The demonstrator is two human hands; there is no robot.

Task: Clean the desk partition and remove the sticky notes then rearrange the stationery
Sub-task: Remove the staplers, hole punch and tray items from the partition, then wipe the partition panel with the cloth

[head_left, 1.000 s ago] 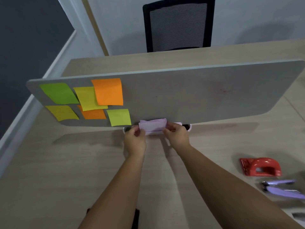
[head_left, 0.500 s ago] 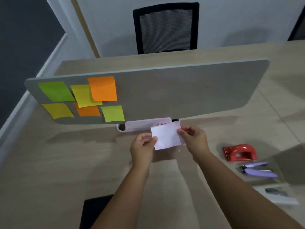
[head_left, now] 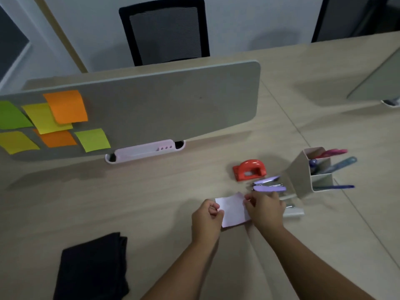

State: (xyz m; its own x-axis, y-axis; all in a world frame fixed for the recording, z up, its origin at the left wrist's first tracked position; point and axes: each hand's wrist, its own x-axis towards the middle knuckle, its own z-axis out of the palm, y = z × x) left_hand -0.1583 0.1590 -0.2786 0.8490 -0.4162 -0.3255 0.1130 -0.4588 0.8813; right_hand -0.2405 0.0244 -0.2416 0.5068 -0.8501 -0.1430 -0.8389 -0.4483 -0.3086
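green sticky note point(head_left: 10, 115) cut by left edge, right hand point(head_left: 265, 210) hides a silvery object point(head_left: 293, 210), possibly a stapler

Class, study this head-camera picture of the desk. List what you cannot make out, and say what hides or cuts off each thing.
- Green sticky note: cut off by the picture's left edge.
- Pale paper: its side edges are covered by the left hand and the right hand; any writing is blurred.
- Small clear item: partly behind the right hand, too blurred to name.
- Pen holder: its contents are only partly visible above the rim.
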